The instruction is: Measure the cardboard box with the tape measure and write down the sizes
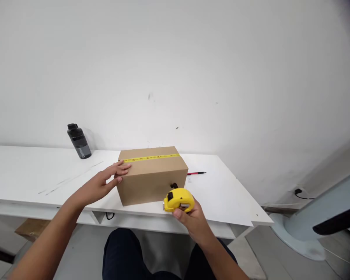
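A closed brown cardboard box [151,188] sits on the white desk, with a yellow strip [147,158] bearing dark print along its top. My left hand [106,179] lies on the box's left end, fingers stretched out over the top and the thumb near the front upper edge. In front of the box, my right hand [194,217] grips a yellow tape measure [181,199], held up off the desk. No blade shows drawn out of it. A small black piece [174,186] shows just above the tape measure; I cannot tell what it belongs to.
Right of the box lies a red and black pen [196,173], partly hidden, near a white sheet [212,194]. A black bottle [79,142] stands by the wall at left. Under the desk [32,175] runs an open shelf. A pale column [323,210] rises at far right.
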Tool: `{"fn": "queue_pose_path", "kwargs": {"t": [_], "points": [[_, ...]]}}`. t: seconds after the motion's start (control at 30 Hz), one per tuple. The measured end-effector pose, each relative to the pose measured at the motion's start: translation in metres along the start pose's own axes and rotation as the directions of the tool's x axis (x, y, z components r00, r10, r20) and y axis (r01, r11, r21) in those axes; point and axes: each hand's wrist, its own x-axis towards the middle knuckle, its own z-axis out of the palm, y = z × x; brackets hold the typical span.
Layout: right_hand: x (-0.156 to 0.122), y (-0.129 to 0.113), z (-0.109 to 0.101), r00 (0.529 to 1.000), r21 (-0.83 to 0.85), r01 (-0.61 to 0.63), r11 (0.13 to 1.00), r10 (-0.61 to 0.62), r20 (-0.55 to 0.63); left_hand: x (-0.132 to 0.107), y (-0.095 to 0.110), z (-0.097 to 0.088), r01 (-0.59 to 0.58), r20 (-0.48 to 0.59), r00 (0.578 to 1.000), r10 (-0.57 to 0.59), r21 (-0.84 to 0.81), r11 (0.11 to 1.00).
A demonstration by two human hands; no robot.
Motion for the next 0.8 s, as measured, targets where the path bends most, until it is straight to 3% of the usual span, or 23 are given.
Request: {"fn": "queue_pose_path", "kwargs": {"t": [0.1,0.2,0.33,0.43,0.53,0.7,0.8], "points": [[0.014,-0.025,0.027,0.995,-0.098,0.014,0.995,-0.004,0.097,0.000,0.020,0.008,-0.050,-0.139,0.988,0.063,0.091,0.995],[0.021,-0.040,0.049,0.978,-0.098,-0.022,0.995,0.042,0.206,-0.014,0.053,0.019,-0.152,-0.174,0.969,0.175,0.138,0.979],[0.016,-0.045,0.056,0.923,-0.013,-0.145,0.989,0.140,0.359,-0.035,0.084,0.027,-0.315,-0.237,0.879,0.413,0.360,0.878],[0.010,-0.043,0.054,0.920,-0.013,-0.174,0.985,0.167,0.354,-0.039,0.091,0.026,-0.346,-0.208,0.820,0.533,0.561,0.752],[0.008,-0.038,0.055,0.927,-0.023,-0.226,0.974,0.222,0.303,-0.038,0.095,0.027,-0.361,-0.161,0.793,0.588,0.653,0.666],[0.005,-0.032,0.056,0.926,-0.008,-0.257,0.966,0.248,0.284,-0.040,0.103,0.025,-0.357,-0.135,0.798,0.587,0.678,0.643],[0.008,-0.034,0.043,0.942,-0.012,-0.232,0.973,0.228,0.248,-0.038,0.092,0.014,-0.323,-0.158,0.815,0.557,0.675,0.664]]}}
